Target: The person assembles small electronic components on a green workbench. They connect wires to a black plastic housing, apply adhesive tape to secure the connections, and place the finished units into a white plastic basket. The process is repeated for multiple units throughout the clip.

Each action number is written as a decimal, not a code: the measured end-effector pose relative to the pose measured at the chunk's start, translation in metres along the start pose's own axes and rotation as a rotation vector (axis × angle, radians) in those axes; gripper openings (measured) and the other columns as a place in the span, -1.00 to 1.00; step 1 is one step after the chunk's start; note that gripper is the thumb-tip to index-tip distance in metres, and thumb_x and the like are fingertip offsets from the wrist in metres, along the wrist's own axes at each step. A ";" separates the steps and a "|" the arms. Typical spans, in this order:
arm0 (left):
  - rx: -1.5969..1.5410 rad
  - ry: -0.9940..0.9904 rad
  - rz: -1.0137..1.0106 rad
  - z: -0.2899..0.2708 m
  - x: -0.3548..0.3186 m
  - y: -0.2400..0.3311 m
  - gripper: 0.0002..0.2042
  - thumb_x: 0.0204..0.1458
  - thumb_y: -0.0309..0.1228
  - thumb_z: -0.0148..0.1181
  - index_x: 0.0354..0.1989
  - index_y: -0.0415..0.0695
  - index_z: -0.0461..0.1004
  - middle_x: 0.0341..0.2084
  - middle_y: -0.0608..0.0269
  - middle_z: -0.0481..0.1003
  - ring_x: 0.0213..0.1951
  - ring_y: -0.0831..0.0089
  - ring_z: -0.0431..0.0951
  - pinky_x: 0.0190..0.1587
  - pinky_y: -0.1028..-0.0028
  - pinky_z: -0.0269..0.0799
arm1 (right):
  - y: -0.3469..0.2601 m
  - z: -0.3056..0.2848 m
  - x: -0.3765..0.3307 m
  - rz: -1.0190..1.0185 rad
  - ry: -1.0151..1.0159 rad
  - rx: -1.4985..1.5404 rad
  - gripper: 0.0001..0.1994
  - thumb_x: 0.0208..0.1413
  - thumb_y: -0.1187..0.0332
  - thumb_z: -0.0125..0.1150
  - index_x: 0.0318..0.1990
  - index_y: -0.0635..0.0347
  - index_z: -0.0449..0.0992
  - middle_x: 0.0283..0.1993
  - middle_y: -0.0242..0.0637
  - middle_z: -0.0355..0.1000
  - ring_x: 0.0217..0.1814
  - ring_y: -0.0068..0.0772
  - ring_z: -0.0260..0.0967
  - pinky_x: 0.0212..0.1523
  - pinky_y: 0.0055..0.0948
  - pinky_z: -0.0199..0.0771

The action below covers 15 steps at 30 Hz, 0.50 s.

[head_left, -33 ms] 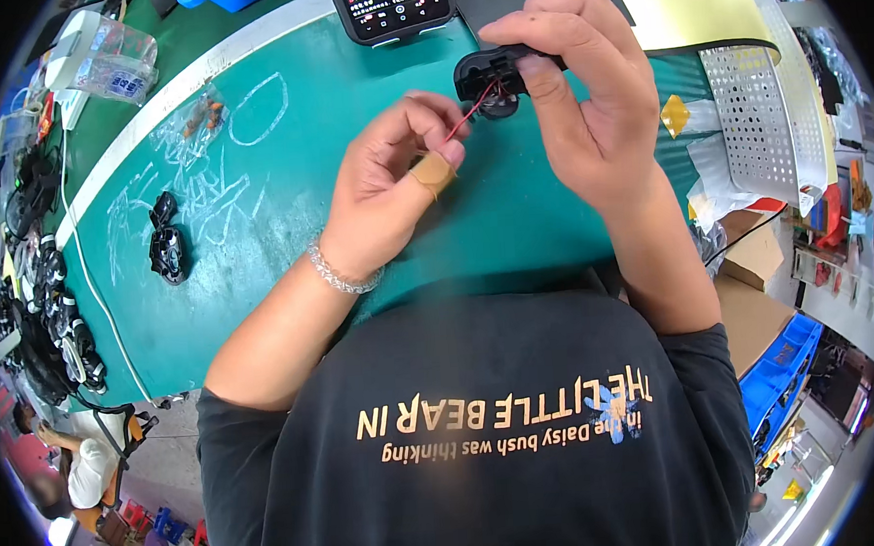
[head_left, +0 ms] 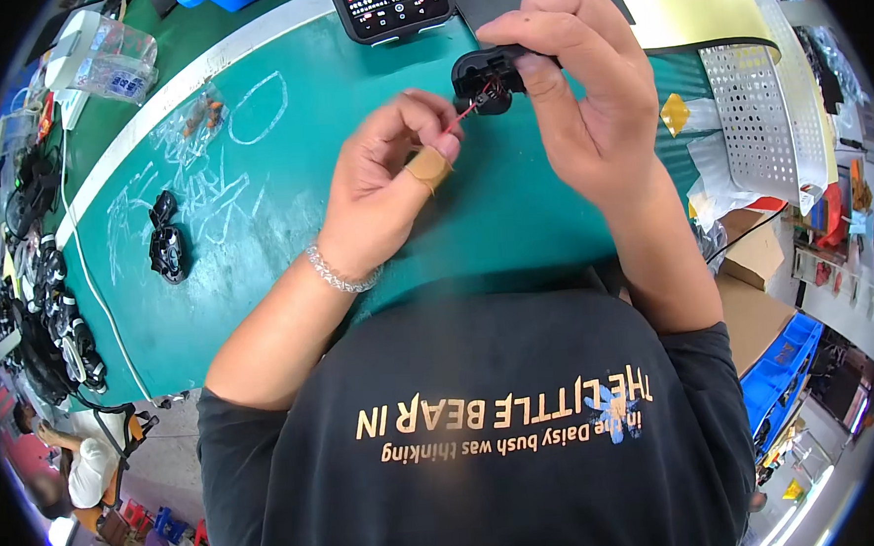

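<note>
Above the far half of the green table, my right hand (head_left: 586,97) grips a black plastic housing (head_left: 486,73) between thumb and fingers. The housing is turned so its inner side and thin wires show. A red wire (head_left: 460,116) runs from it to my left hand (head_left: 392,172), whose thumb and forefinger pinch the wire's near end. A tan wrap covers the left thumb, and a clear beaded bracelet circles that wrist. On the table to the left lies a similar small black plastic part (head_left: 167,243), apart from both hands.
A phone (head_left: 393,6) stands at the far edge. To the right is a perforated white basket (head_left: 760,123). A clear plastic container (head_left: 110,68) and a small bag of orange-brown pieces (head_left: 206,115) sit far left. Bundled black parts (head_left: 48,303) line the left edge, beside a white cable (head_left: 92,281).
The black housing and both hands have shifted very slightly, the housing a little up and left. The grip on housing and wire is the same.
</note>
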State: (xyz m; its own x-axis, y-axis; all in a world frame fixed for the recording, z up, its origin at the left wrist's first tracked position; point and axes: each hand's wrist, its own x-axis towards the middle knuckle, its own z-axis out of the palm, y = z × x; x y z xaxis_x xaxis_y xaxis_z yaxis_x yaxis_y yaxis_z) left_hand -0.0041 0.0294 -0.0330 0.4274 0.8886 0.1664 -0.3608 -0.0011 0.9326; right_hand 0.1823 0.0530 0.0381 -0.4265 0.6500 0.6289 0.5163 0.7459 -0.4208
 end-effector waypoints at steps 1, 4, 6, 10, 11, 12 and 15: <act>0.007 0.017 -0.010 -0.001 0.000 0.002 -0.91 0.03 -0.48 0.07 -0.36 -0.14 0.28 -0.36 0.32 0.35 -0.32 0.60 0.34 -0.24 0.58 0.28 | -0.002 -0.002 0.004 0.018 0.006 -0.010 -0.79 -0.01 0.59 0.03 -0.17 0.32 0.40 -0.33 -0.24 0.33 -0.31 -0.40 0.29 -0.26 -0.55 0.28; 0.011 0.070 -0.013 0.005 0.002 0.012 -0.87 0.03 -0.51 0.06 -0.29 -0.17 0.26 -0.44 0.31 0.36 -0.35 0.60 0.34 -0.27 0.59 0.27 | -0.005 -0.001 0.013 0.004 0.026 0.019 -0.84 -0.09 0.64 0.06 -0.29 0.34 0.41 -0.45 -0.19 0.32 -0.46 -0.31 0.31 -0.44 -0.47 0.31; -0.080 0.091 -0.024 0.011 0.004 0.019 -0.84 0.02 -0.52 0.07 -0.24 -0.19 0.26 -0.45 0.32 0.36 -0.37 0.61 0.35 -0.31 0.60 0.27 | 0.003 0.003 0.015 -0.063 0.057 0.115 -0.83 -0.16 0.67 0.09 -0.34 0.34 0.40 -0.47 -0.20 0.29 -0.49 -0.32 0.28 -0.47 -0.50 0.28; -0.007 0.054 -0.164 0.014 0.004 0.032 -0.82 0.09 -0.42 0.00 -0.17 -0.21 0.28 -0.45 0.30 0.37 -0.47 0.60 0.35 -0.38 0.60 0.28 | -0.008 0.011 0.016 0.012 0.133 0.254 -0.83 -0.18 0.66 0.13 -0.35 0.31 0.39 -0.48 -0.24 0.27 -0.52 -0.39 0.26 -0.49 -0.55 0.25; 0.007 0.040 -0.180 0.011 0.005 0.031 -0.80 0.11 -0.37 -0.02 -0.16 -0.21 0.29 -0.43 0.28 0.38 -0.48 0.57 0.36 -0.38 0.56 0.30 | -0.011 0.013 0.015 0.049 0.122 0.266 -0.83 -0.18 0.65 0.14 -0.35 0.31 0.39 -0.48 -0.25 0.27 -0.52 -0.41 0.26 -0.49 -0.56 0.25; 0.021 0.025 -0.197 0.009 0.005 0.030 -0.77 0.13 -0.32 -0.05 -0.15 -0.21 0.29 -0.41 0.26 0.39 -0.50 0.53 0.37 -0.38 0.52 0.31 | -0.011 0.017 0.011 0.098 0.105 0.337 -0.81 -0.14 0.63 0.13 -0.31 0.29 0.37 -0.45 -0.27 0.27 -0.50 -0.42 0.26 -0.46 -0.58 0.25; 0.009 0.112 -0.113 0.011 0.003 0.030 -0.79 0.15 -0.36 -0.09 -0.15 -0.23 0.28 -0.44 0.31 0.39 -0.53 0.61 0.34 -0.44 0.60 0.27 | -0.007 0.030 0.000 0.286 0.064 0.645 -0.71 -0.03 0.55 0.12 -0.12 0.22 0.27 -0.33 -0.32 0.28 -0.40 -0.44 0.28 -0.32 -0.64 0.26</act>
State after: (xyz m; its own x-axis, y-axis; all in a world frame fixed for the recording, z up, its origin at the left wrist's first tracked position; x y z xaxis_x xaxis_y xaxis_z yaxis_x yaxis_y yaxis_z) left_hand -0.0040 0.0268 -0.0012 0.3701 0.9287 0.0240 -0.3084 0.0984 0.9462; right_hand 0.1564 0.0526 0.0216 -0.2850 0.8384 0.4647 0.0498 0.4971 -0.8663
